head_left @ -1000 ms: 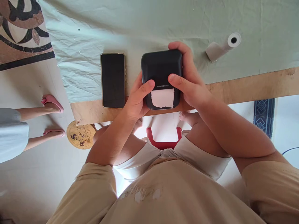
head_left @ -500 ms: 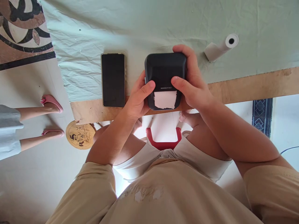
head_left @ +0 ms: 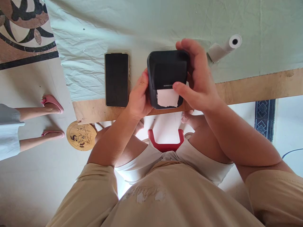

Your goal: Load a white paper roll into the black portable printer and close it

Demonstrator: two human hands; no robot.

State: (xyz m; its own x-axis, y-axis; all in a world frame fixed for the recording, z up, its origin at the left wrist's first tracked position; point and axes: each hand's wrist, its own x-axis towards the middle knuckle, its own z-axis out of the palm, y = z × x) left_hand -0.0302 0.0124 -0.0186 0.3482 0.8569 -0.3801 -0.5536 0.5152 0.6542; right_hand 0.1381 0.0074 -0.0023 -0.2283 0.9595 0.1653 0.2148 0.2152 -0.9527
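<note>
A small black label printer (head_left: 165,74) stands at the near edge of the table, with a torn white strip of paper (head_left: 167,97) sticking out of its front slot. My left hand (head_left: 139,99) grips the printer's left side. My right hand (head_left: 197,78) wraps over its right side and top, the thumb resting at the strip's upper right corner.
A black phone (head_left: 116,79) lies face up left of the printer on the pale green cloth (head_left: 142,28). A white paper roll (head_left: 224,48) lies to the right. Another person's legs in pink sandals (head_left: 50,102) stand at the left, near a round panda-decorated stool (head_left: 81,135).
My left thumb has slid off the printer's front to its side. My right hand has shifted up and over the printer, thumb moved down to the paper strip.
</note>
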